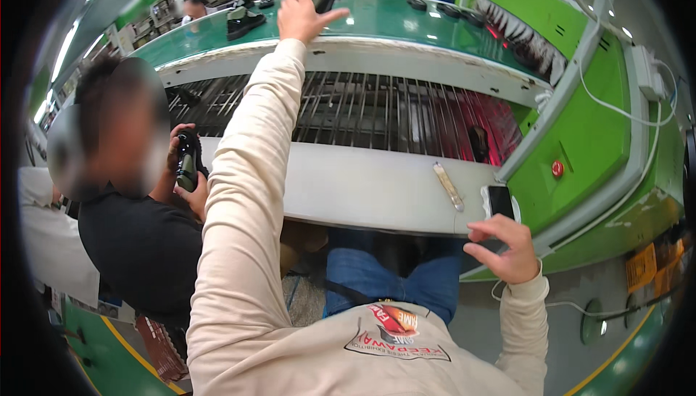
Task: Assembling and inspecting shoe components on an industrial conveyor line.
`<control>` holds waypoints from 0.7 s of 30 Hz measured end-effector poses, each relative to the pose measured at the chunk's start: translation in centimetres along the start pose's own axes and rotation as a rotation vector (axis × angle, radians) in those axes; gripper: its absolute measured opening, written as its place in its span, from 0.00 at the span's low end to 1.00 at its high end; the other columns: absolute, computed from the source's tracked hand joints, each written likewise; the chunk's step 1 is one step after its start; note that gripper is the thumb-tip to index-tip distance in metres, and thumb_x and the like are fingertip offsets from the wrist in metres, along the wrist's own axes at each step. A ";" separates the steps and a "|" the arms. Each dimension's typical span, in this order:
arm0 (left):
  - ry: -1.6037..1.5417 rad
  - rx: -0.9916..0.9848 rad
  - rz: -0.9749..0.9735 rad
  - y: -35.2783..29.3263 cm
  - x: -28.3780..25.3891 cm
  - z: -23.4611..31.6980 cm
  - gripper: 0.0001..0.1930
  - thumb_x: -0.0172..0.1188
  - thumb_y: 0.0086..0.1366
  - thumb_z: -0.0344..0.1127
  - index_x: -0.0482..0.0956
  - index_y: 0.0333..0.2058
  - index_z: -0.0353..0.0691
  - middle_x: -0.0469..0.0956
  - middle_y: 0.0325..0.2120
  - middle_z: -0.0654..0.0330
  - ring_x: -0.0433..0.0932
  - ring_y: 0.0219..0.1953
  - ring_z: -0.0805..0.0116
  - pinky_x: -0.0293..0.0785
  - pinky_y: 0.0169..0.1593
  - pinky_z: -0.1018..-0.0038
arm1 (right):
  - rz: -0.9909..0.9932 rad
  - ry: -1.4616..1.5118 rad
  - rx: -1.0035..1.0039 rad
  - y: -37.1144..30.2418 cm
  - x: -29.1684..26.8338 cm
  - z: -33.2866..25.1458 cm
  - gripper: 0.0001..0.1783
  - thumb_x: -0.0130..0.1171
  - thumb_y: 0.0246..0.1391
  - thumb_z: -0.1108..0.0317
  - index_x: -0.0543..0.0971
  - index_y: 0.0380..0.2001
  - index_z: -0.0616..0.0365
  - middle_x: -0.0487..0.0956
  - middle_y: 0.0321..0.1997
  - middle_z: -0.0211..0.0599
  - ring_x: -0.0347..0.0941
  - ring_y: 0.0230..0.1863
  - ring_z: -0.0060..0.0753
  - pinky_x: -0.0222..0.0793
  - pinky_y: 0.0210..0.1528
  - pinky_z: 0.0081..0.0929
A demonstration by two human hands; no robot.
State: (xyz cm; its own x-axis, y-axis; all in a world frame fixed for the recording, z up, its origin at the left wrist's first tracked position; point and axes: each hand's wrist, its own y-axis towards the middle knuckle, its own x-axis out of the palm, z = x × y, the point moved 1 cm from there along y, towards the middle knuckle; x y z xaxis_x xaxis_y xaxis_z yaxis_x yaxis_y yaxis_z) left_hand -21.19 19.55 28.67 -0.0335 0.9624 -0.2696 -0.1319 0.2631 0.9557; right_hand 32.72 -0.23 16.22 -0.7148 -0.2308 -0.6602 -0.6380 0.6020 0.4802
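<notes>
Two hands of the wearer are in view, neither holding anything.

At far left a co-worker in a black shirt holds a dark shoe (188, 160) in both hands, close to the chest; that is not the wearer's work.

Left hand (301, 11): arm stretched up and away, over the wire-rod conveyor (362, 109), to the green belt (377, 19) beyond it. The hand is spread open, fingers apart, empty. The nearest item is a dark shoe (243, 22) on the belt, just left of the hand and not touched. It sits upright on its sole, long axis roughly along the belt; toe direction cannot be told at this size. Judged as light, with a stiff sole and a softer upper, not fragile; best taken across the sole and upper at mid-length, or at the heel collar. More dark items lie further right on the belt, too small to identify.

Centre: a narrow pale tool (448, 186) lies flat on the white counter (348, 186), long axis running from upper left to lower right, apart from both hands.

Right hand (504, 247): low, at the counter's near edge, fingers loosely curled and part open, empty. A dark phone (500, 200) lies flat on the counter just beyond the fingertips, not touching, long axis pointing away from the wearer. Judged rigid, smooth, slippery and breakable; take it by the long edges.
</notes>
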 end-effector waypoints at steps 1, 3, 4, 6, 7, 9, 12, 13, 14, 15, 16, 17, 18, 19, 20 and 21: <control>0.065 -0.033 -0.191 -0.9 1.7 -2.0 0.71 0.73 0.49 0.80 0.54 0.78 0.36 0.76 0.59 0.36 0.80 0.56 0.39 0.79 0.57 0.49 | 0.004 -0.011 0.000 -0.1 0.2 0.0 0.20 0.81 0.48 0.75 0.88 0.46 0.62 0.86 0.34 0.39 0.84 0.34 0.34 0.79 0.39 0.29; 0.263 -0.059 -0.426 -4.0 4.8 -4.2 0.47 0.64 0.63 0.74 0.72 0.72 0.49 0.65 0.72 0.36 0.71 0.69 0.38 0.73 0.68 0.50 | 0.017 0.062 0.044 0.0 0.5 0.6 0.19 0.80 0.47 0.76 0.88 0.44 0.61 0.86 0.34 0.40 0.84 0.33 0.34 0.79 0.39 0.29; 0.121 -0.067 -0.310 -5.1 5.1 -4.9 0.38 0.61 0.68 0.69 0.76 0.70 0.57 0.62 0.74 0.38 0.69 0.71 0.39 0.73 0.68 0.50 | 0.019 0.063 0.032 0.8 0.2 0.9 0.19 0.80 0.47 0.76 0.88 0.44 0.61 0.86 0.34 0.40 0.84 0.33 0.34 0.79 0.39 0.29; 0.071 -0.080 -0.353 -5.8 5.6 -3.9 0.29 0.59 0.72 0.62 0.80 0.67 0.61 0.64 0.73 0.40 0.71 0.69 0.37 0.73 0.68 0.49 | 0.028 -0.034 -0.042 2.6 -0.6 1.6 0.16 0.79 0.48 0.77 0.89 0.42 0.61 0.87 0.34 0.39 0.83 0.33 0.34 0.79 0.39 0.29; 0.076 -0.096 -0.366 -6.0 5.4 -4.1 0.27 0.58 0.73 0.60 0.81 0.66 0.61 0.65 0.73 0.41 0.72 0.68 0.37 0.74 0.67 0.48 | 0.036 -0.036 -0.042 4.3 -1.1 2.1 0.15 0.77 0.48 0.78 0.89 0.41 0.60 0.87 0.35 0.39 0.84 0.34 0.32 0.78 0.40 0.27; 0.108 -0.041 -0.331 -5.7 4.9 -4.9 0.26 0.58 0.72 0.57 0.81 0.65 0.62 0.66 0.73 0.41 0.74 0.66 0.38 0.75 0.66 0.48 | 0.132 -0.021 -0.163 8.9 -1.6 4.2 0.12 0.75 0.53 0.77 0.89 0.42 0.61 0.87 0.37 0.37 0.84 0.36 0.28 0.78 0.42 0.26; 0.172 -0.055 -0.316 -6.3 5.2 -4.9 0.24 0.57 0.71 0.52 0.82 0.64 0.63 0.67 0.72 0.43 0.75 0.65 0.41 0.76 0.65 0.48 | 0.237 0.155 0.015 15.8 -1.2 9.2 0.09 0.72 0.62 0.71 0.87 0.44 0.63 0.88 0.40 0.33 0.83 0.39 0.23 0.79 0.45 0.24; 0.204 -0.043 -0.282 -6.3 5.0 -6.5 0.24 0.57 0.70 0.51 0.83 0.63 0.63 0.68 0.72 0.43 0.76 0.65 0.41 0.76 0.64 0.46 | 0.260 0.205 0.030 17.7 -0.1 11.9 0.10 0.71 0.65 0.69 0.87 0.45 0.64 0.88 0.41 0.32 0.83 0.40 0.22 0.79 0.46 0.24; 0.209 -0.074 -0.289 -6.4 4.9 -6.7 0.25 0.57 0.69 0.51 0.83 0.63 0.64 0.69 0.72 0.43 0.74 0.67 0.42 0.76 0.64 0.45 | 0.200 0.274 0.148 18.9 1.1 15.6 0.12 0.72 0.65 0.66 0.87 0.45 0.64 0.88 0.42 0.33 0.84 0.40 0.23 0.79 0.47 0.23; 0.195 -0.100 -0.298 -6.2 5.1 -6.1 0.25 0.56 0.70 0.52 0.84 0.63 0.65 0.69 0.72 0.43 0.72 0.69 0.43 0.74 0.66 0.46 | 0.156 0.339 0.262 19.7 1.9 19.5 0.14 0.72 0.65 0.64 0.87 0.46 0.64 0.89 0.43 0.33 0.84 0.41 0.23 0.80 0.48 0.23; 0.211 -0.101 -0.296 -6.0 5.1 -6.0 0.25 0.54 0.70 0.52 0.84 0.63 0.65 0.68 0.73 0.43 0.70 0.71 0.44 0.72 0.68 0.46 | 0.092 0.326 0.393 20.1 3.1 23.2 0.18 0.74 0.63 0.60 0.87 0.47 0.64 0.89 0.44 0.36 0.85 0.43 0.25 0.81 0.49 0.25; 0.217 -0.097 -0.307 -5.7 5.2 -4.9 0.24 0.53 0.71 0.52 0.84 0.63 0.65 0.68 0.73 0.43 0.70 0.72 0.44 0.72 0.68 0.47 | 0.032 0.311 0.537 19.4 4.2 27.2 0.22 0.76 0.61 0.56 0.87 0.48 0.64 0.89 0.45 0.39 0.86 0.45 0.27 0.82 0.50 0.27; 0.199 -0.076 -0.274 -5.2 5.9 -4.2 0.24 0.53 0.71 0.52 0.83 0.63 0.64 0.67 0.73 0.43 0.68 0.73 0.43 0.72 0.68 0.47 | 0.052 0.126 0.598 18.0 5.1 32.4 0.27 0.78 0.58 0.52 0.87 0.49 0.63 0.89 0.48 0.43 0.86 0.49 0.34 0.81 0.54 0.32; 0.210 -0.056 -0.270 -4.9 6.5 -3.7 0.24 0.53 0.71 0.52 0.82 0.64 0.66 0.67 0.73 0.43 0.68 0.74 0.43 0.72 0.68 0.47 | 0.061 -0.057 0.652 16.9 5.3 36.3 0.31 0.79 0.55 0.47 0.87 0.50 0.63 0.89 0.52 0.48 0.86 0.54 0.40 0.81 0.58 0.38; 0.227 -0.056 -0.262 -5.2 6.3 -4.4 0.25 0.52 0.71 0.52 0.81 0.65 0.68 0.67 0.74 0.43 0.67 0.74 0.43 0.72 0.68 0.47 | 0.041 -0.055 0.673 17.0 6.0 37.6 0.31 0.79 0.55 0.47 0.87 0.50 0.63 0.89 0.52 0.48 0.86 0.54 0.40 0.81 0.58 0.38; 0.243 -0.055 -0.253 -5.5 5.9 -5.1 0.25 0.52 0.72 0.52 0.79 0.66 0.70 0.66 0.74 0.43 0.67 0.74 0.43 0.71 0.69 0.46 | 0.023 -0.411 0.827 16.9 6.5 38.6 0.34 0.77 0.54 0.43 0.87 0.51 0.63 0.87 0.56 0.51 0.83 0.60 0.46 0.79 0.62 0.41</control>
State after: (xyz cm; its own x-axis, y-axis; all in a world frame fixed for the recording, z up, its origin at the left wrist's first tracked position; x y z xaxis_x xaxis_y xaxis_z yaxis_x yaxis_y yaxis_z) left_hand -25.73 23.47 21.18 -0.2269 0.8214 -0.5232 -0.2192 0.4804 0.8492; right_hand 28.33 37.97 -2.27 -0.4662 -0.0178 -0.8845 -0.1041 0.9939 0.0349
